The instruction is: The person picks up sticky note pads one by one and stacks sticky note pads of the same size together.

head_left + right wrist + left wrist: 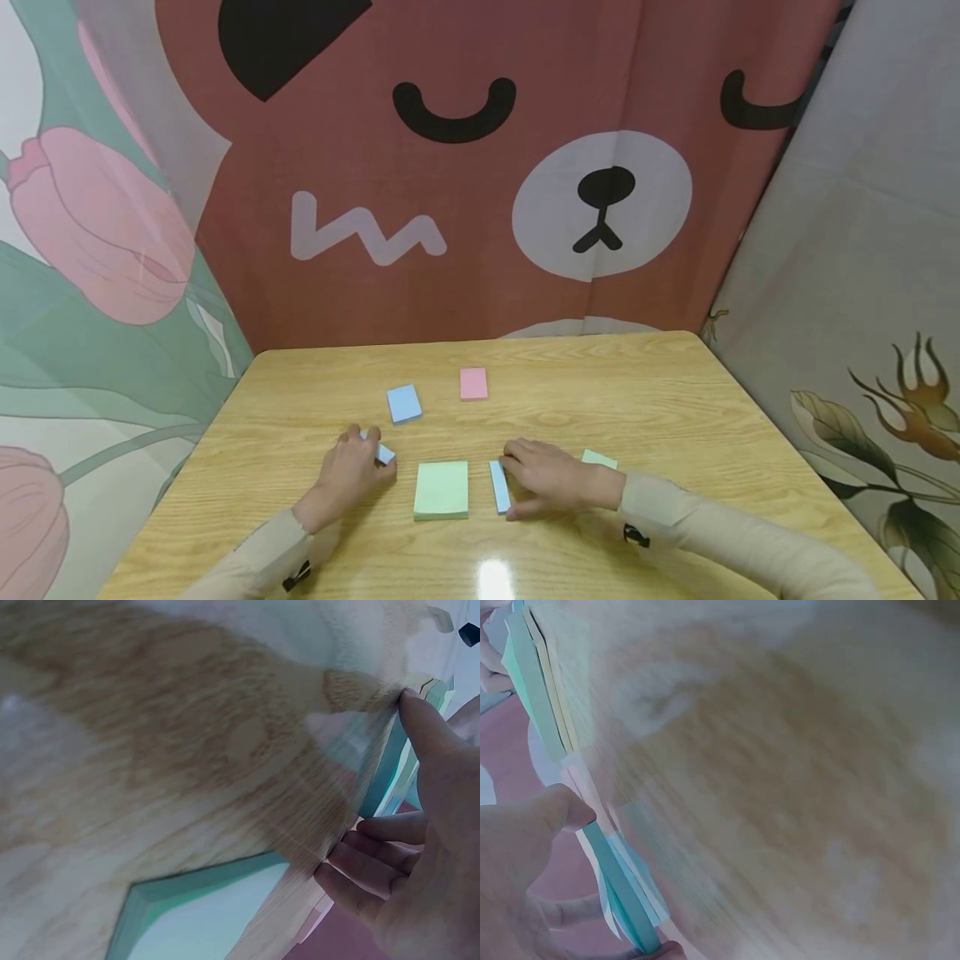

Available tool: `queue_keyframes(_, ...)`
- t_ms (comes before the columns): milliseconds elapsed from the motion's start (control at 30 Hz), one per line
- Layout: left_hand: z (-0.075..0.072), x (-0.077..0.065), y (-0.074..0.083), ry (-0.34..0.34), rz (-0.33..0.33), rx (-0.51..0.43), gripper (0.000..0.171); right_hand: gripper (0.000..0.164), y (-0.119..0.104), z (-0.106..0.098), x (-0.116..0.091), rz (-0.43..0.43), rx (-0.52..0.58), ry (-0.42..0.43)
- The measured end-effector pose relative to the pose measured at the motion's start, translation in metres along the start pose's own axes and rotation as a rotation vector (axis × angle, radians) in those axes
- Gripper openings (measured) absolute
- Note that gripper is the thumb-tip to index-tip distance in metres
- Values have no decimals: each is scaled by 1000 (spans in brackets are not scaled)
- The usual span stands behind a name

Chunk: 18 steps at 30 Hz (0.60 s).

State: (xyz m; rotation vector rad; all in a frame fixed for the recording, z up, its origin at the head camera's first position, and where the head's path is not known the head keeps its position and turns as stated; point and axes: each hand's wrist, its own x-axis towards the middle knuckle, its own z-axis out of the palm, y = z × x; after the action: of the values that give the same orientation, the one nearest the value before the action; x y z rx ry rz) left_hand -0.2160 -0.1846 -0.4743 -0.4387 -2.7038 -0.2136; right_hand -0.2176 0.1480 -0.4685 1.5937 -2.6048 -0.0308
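Note:
My left hand [352, 468] is at the left of the table, pinching a small pad of blue sticky notes [385, 454]. In the left wrist view the thumb is at one end of this blue pad [622, 889] and a fingertip at the other. To the right, my right hand [551, 477] holds a narrow blue sticky note pad [499, 487]. The right wrist view has that pad [385, 769] between thumb and fingers, at its two ends. Between the hands lies a larger square pad of green sticky notes [441, 490].
Farther back on the wooden table [315, 392] lie another blue sticky note pad [404, 404] and a pink one [473, 384]. A second green pad [600, 458] is partly hidden behind the right wrist. A bear-print curtain [480, 292] hangs along the back edge.

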Motion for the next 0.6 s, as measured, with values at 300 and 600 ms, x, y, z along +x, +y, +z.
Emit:
queue_keyframes(300, 2, 1, 2, 6, 3, -45, 40, 78, -1, 3, -1, 5, -12, 11)
queue_keyframes(600, -1, 4, 6, 48, 51, -90, 41, 79, -2, 0, -1, 25, -12, 15)
